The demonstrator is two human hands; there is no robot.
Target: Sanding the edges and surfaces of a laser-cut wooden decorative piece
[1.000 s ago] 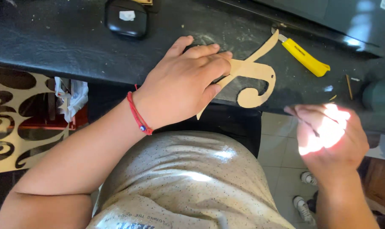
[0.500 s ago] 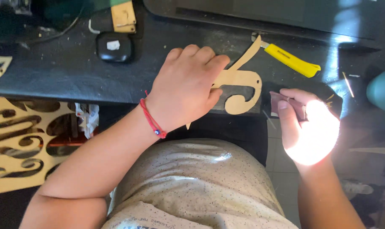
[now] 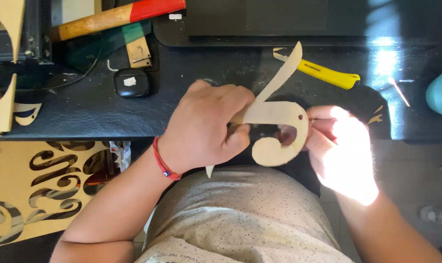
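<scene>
Wooden scroll cutout [image 3: 274,127], pale and curled, pinched in left hand [image 3: 206,127] at its middle, fingers closed over the stem; curl sticks out to the right, long tail rises over the black bench [image 3: 84,109]. Right hand [image 3: 340,151], washed out by sun glare, meets the curl's right edge; whether it grips cannot be told. Yellow utility knife [image 3: 323,73] lies just beyond. Small black case [image 3: 131,82] and hammer [image 3: 113,17] farther left. Cutout panel [image 3: 40,190] below the bench.

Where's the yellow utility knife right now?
In the head view, the yellow utility knife lies on the dark bench, upper right, just behind the curled wooden cutout.
</scene>
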